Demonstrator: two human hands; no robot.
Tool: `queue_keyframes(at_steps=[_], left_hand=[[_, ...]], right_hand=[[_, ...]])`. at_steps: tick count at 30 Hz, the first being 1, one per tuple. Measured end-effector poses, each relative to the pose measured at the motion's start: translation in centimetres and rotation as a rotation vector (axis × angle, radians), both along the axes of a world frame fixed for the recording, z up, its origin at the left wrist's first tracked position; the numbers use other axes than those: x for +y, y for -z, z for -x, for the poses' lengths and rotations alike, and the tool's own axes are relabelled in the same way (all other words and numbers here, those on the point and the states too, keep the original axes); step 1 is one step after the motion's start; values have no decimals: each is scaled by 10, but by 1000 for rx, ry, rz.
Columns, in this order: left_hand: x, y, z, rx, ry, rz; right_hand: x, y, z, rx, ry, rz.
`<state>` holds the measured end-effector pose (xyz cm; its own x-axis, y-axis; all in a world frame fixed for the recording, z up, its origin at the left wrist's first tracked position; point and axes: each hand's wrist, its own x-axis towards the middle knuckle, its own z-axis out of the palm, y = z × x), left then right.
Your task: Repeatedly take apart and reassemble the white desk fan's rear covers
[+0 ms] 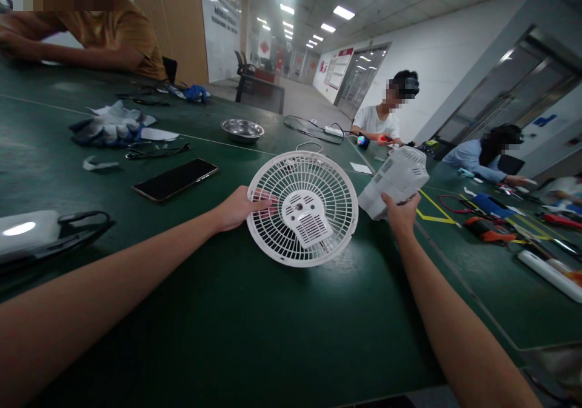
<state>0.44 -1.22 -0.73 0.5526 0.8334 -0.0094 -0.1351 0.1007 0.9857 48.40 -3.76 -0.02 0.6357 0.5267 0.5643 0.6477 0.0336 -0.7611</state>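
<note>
1. From my head view, the left hand (237, 209) is closed on the left rim of a round white plastic fan grille (304, 205), thumb in front, fingers showing through its slots.
2. My right hand (402, 213) is wrapped partway round a bulky white plastic housing with vent slits (398, 177), just right of the grille; I can't tell whether the two parts touch.
3. The hands are well apart, both parts before me at the dark green tabletop (273, 329).
4. The room has white walls and lit ceiling panels.
5. I count one grille, one housing, one black rectangular phone (176, 179), one shiny round metal bowl (242, 130), and three co-workers clearly, in mustard (131, 32), white (376, 120) and pale blue (466, 154) tops.
</note>
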Motion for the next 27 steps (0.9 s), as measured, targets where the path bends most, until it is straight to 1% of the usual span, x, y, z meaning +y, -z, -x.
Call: queue_keyframes(at_steps=[2, 7, 9, 12, 15, 18, 20, 22, 24, 25, 26, 27], left_hand=[[-1, -2, 0, 3, -5, 1], [-2, -2, -2, -8, -29, 22], [-1, -2, -2, -14, -25, 25], [-1, -1, -1, -15, -20, 23], [-1, 0, -1, -15, -18, 22], [1, 3, -1, -27, -16, 7], [2, 4, -1, -29, -9, -2], [3, 6, 0, -23, 2, -11], [4, 6, 1, -11, 17, -24], [5, 6, 2, -7, 25, -31], [5, 6, 2, -4, 32, -36], [5, 6, 2, -3, 38, -39]], right_hand=[[2, -2, -1, -14, -24, -63], [5, -16, 0, -142, 8, -207], [7, -18, -3, -126, -11, -236], [10, -17, -7, -79, -72, -264], [10, -16, -6, -102, -119, -260], [5, -20, -1, -172, -46, -239], [0, -24, 4, -244, 40, -223], [-6, -29, 13, -320, 88, -248], [-11, -32, 28, -356, 57, -297], [-12, -32, 38, -354, 15, -312], [-14, -31, 49, -331, -36, -295], [-15, -29, 62, -301, -92, -243]])
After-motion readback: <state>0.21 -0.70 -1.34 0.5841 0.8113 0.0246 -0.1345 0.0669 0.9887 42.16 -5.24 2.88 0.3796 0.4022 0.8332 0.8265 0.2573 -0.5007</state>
